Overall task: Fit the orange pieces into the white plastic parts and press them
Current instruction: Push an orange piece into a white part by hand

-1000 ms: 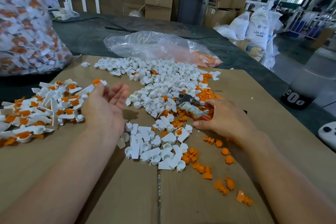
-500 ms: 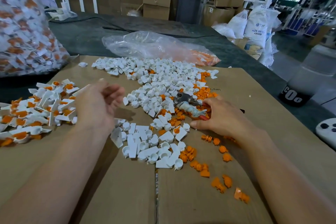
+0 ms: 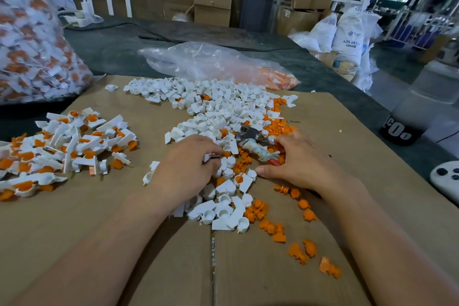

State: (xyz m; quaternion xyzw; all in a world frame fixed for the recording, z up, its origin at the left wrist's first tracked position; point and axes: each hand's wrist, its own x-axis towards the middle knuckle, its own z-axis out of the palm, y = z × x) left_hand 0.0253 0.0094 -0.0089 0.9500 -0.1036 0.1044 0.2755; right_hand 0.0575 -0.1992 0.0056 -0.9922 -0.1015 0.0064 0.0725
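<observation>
Cardboard covered the table, bearing a broad heap of white plastic parts at centre and a pile of fitted parts at left. Loose orange pieces lay scattered at right. The left hand dug curled fingers into the white heap; whether it pinched anything could not be told. The right hand curled its fingers over a metal hand tool.

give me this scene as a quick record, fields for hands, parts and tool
left hand: fingers curled down into loose white parts; hold unclear
right hand: lies over red handle of metal tool; grip unclear
finished pile: white parts fitted with orange, left side of cardboard
loose orange pieces: scattered nearer the wearer than the right hand
clear bag: behind the white parts, orange pieces inside
</observation>
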